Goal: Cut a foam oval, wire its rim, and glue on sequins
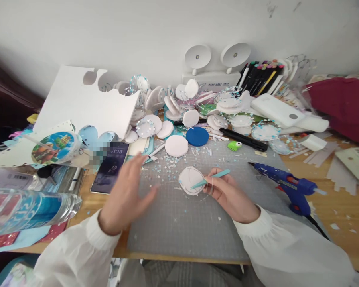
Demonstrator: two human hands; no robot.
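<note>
My right hand (227, 195) is closed in a pinch on a thin teal craft knife (211, 178), its tip over a white foam disc (190, 180) that lies on the grey cutting mat (179, 227). A thin clear ring lies around the disc. My left hand (127, 195) hovers over the mat's left edge with fingers stretched out and slightly blurred, holding nothing. It is near a dark phone (110, 167). Small paper scraps are scattered on the mat above the disc.
A blue glue gun (290, 185) lies at the right. A blue disc (197, 136), a white disc (176, 146), a green punch (234, 146) and a black tool (243, 139) lie behind the mat. Piles of foam discs, markers, a white foam board (86, 101) and a plastic bottle (30, 209) crowd the desk.
</note>
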